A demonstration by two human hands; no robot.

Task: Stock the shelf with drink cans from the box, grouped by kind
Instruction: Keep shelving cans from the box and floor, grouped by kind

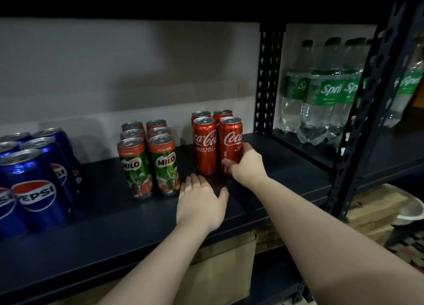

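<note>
Left hand [202,203] flat on shelf [286,174], right hand [246,164] gripping upright Coca-Cola can [230,139]

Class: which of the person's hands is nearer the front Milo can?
Left. The left hand lies open beside the front Milo can; the right hand grips a Coca-Cola can farther right.

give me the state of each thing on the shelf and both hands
pepsi cans: upright, grouped at left
milo cans: upright, two columns
front right coke can: upright, gripped by right hand
other coke cans: upright, beside it
left hand: open, flat over shelf
sprite bottles: upright, capped
</note>
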